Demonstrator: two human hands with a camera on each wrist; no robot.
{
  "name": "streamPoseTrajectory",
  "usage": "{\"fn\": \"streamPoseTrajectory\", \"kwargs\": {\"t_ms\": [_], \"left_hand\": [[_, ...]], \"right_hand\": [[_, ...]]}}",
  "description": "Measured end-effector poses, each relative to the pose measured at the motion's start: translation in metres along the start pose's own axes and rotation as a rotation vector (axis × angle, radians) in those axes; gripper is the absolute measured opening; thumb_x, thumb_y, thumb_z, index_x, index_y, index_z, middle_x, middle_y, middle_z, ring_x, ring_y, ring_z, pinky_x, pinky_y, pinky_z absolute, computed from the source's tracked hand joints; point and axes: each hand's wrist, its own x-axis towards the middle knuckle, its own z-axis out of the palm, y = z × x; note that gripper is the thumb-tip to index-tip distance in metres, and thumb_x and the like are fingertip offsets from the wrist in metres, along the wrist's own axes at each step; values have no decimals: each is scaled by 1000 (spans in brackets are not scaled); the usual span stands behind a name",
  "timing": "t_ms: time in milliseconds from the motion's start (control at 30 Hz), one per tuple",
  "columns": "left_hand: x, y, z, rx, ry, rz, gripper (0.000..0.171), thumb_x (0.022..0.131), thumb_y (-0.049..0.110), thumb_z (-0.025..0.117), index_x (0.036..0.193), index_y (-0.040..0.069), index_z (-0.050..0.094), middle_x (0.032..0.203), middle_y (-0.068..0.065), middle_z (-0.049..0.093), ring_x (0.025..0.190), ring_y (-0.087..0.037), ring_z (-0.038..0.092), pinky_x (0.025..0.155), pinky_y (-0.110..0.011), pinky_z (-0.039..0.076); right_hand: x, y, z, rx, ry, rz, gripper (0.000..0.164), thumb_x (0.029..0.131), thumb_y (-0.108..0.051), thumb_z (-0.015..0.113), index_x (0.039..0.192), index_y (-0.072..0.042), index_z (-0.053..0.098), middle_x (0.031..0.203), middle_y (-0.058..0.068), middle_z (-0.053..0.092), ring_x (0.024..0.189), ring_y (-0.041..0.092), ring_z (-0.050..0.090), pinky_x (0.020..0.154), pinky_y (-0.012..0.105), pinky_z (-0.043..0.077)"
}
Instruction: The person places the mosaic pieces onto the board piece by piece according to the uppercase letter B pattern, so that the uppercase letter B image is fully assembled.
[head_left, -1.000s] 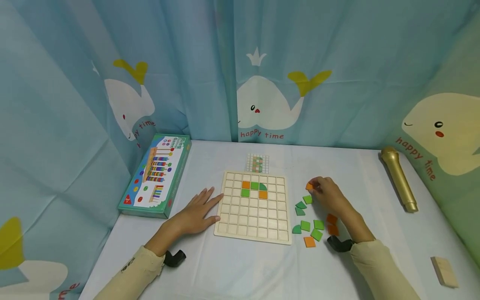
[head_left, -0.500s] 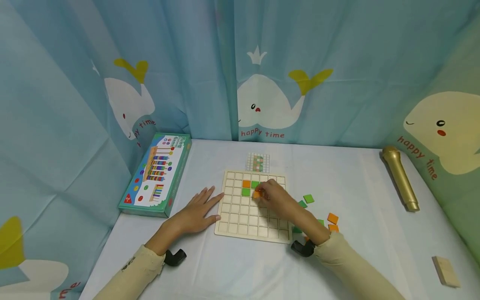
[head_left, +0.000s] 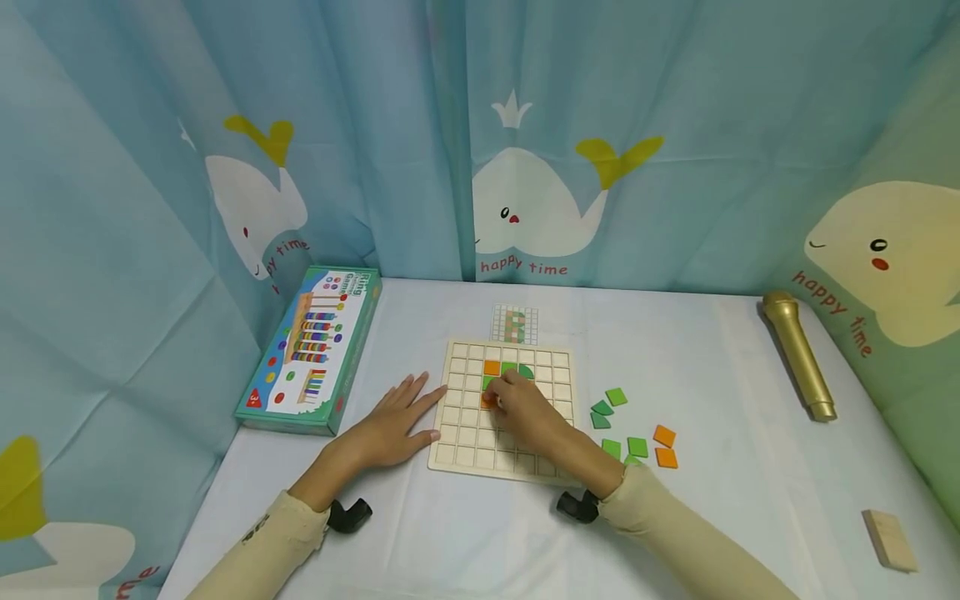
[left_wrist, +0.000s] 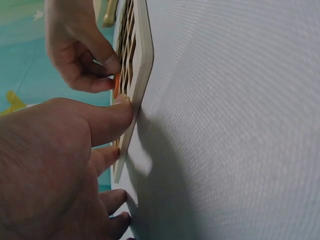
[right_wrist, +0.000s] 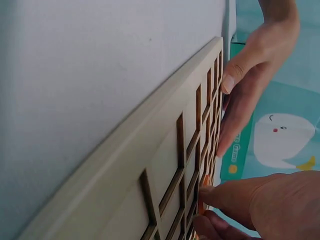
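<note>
My right hand (head_left: 528,415) pinches an orange square tile (head_left: 487,402) low over the wooden grid board (head_left: 467,435), just below a light green tile (head_left: 488,382). In the left wrist view, thumb and fingertip meet at that orange tile (left_wrist: 117,86). Along the board's top rows lie another orange tile (head_left: 491,367), a light green one (head_left: 508,367) and a dark green rounded piece (head_left: 526,372). The right hand covers part of the grid. Fingers spread and straight, my left hand (head_left: 392,429) rests at the board's left edge, its thumb and index finger touching the rim.
Right of the board lie loose green tiles (head_left: 637,447) and orange tiles (head_left: 664,435). A printed pattern card (head_left: 515,325) lies behind the board. A game box (head_left: 311,350) stands left; a gold microphone (head_left: 798,358) and a wooden block (head_left: 890,541) are at right.
The right hand has carried the orange tile from beside the loose pieces leftward onto the board, then further left and slightly nearer. The left hand has stayed at the board's edge.
</note>
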Motion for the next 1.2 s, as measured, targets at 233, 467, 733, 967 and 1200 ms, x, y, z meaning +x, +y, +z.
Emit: {"fn": "streamPoseTrajectory", "kwargs": {"t_ms": [233, 467, 733, 967, 1200], "left_hand": [[-1, 1, -1, -7, 0, -2, 70, 108, 43, 57, 169, 24, 28, 177, -16, 10, 164, -40, 5, 130, -62, 10], [-1, 1, 0, 4, 5, 6, 70, 108, 41, 57, 169, 21, 29, 177, -18, 11, 163, -43, 6, 129, -63, 12], [-1, 0, 1, 3, 8, 8, 69, 109, 41, 57, 169, 21, 29, 177, -18, 11, 163, -43, 6, 129, -64, 12], [-1, 0, 1, 12, -12, -14, 71, 108, 44, 56, 170, 25, 26, 178, -14, 8, 164, -39, 4, 131, -60, 11], [0, 2, 0, 9, -2, -7, 70, 108, 42, 58, 169, 23, 28, 177, -16, 11, 163, -41, 6, 130, -62, 12]], "right_hand": [[-2, 1, -4, -15, 1, -18, 17, 94, -1, 79, 110, -3, 75, 109, 8, 64, 94, 19, 62, 82, 31, 59], [-11, 26, -33, 41, -14, 60, 15, 100, -10, 74, 112, -3, 73, 109, 10, 63, 98, 24, 62, 86, 42, 56], [-36, 83, -93, -135, -114, 360, 33, 104, -24, 67, 119, 6, 64, 116, 27, 61, 98, 38, 62, 88, 58, 52], [-54, 107, -118, -142, -323, 571, 38, 99, -31, 74, 104, 4, 60, 94, 17, 64, 82, 30, 59, 73, 43, 52], [-55, 117, -104, -68, -215, 467, 29, 99, -12, 72, 116, 8, 60, 107, 22, 64, 93, 33, 60, 86, 50, 56]]}}
